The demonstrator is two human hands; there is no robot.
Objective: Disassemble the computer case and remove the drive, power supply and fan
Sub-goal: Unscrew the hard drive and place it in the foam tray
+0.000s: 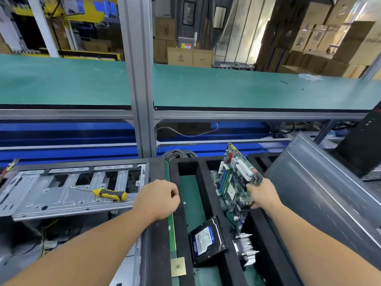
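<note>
**Board going into foam tray; case mostly stripped**

Head view: right hand (262, 194) is gripping the board (237, 180) by its near edge, fingers curled round it, holding it tilted over a slot of the foam tray (183, 219). Left hand (159, 200) is clenching loosely above the tray's left wall, holding nothing visible. Drive (207, 241) is lying in the tray already. Case (68, 188) is sitting left on the bench, screwdriver (109, 194) resting on it. Judging: sorting step; next calls for lowering the board into the slot, then returning to the case.

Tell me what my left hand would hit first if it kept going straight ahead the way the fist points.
Probably the black foam tray: the left hand, curled and holding nothing, points forward-right toward the tray's left wall and first slot. Depth is unclear, so it might pass above.
</note>
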